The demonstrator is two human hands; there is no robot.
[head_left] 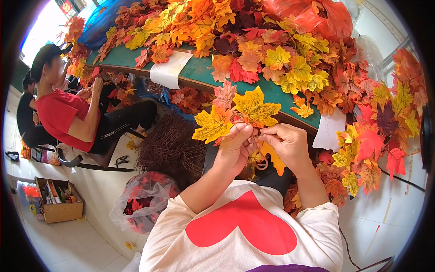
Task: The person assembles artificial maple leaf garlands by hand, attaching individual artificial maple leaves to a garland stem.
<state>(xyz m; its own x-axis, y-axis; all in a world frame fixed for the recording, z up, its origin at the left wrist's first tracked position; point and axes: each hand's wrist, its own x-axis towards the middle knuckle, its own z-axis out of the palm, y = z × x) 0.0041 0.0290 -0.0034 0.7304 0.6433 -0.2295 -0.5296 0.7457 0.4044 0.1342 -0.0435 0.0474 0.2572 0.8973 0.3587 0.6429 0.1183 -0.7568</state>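
Observation:
My left hand [235, 147] grips the stems of a small bunch of artificial maple leaves [240, 111], yellow with one pinkish-red, held up in front of me. My right hand [287, 143] pinches the same bunch at its base, fingers touching those of the left hand. Both hands are just in front of the green table edge [204, 72]. More loose orange and yellow leaves lie in my lap under the hands.
A big heap of red, orange and yellow fake leaves [272, 50] covers the green table, with an orange plastic bag [312, 16] on top. A bundle of brown twigs [170, 145] and a clear bag of leaves [142, 201] stand at left. Seated people [68, 115] work at far left beside a cardboard box [59, 199].

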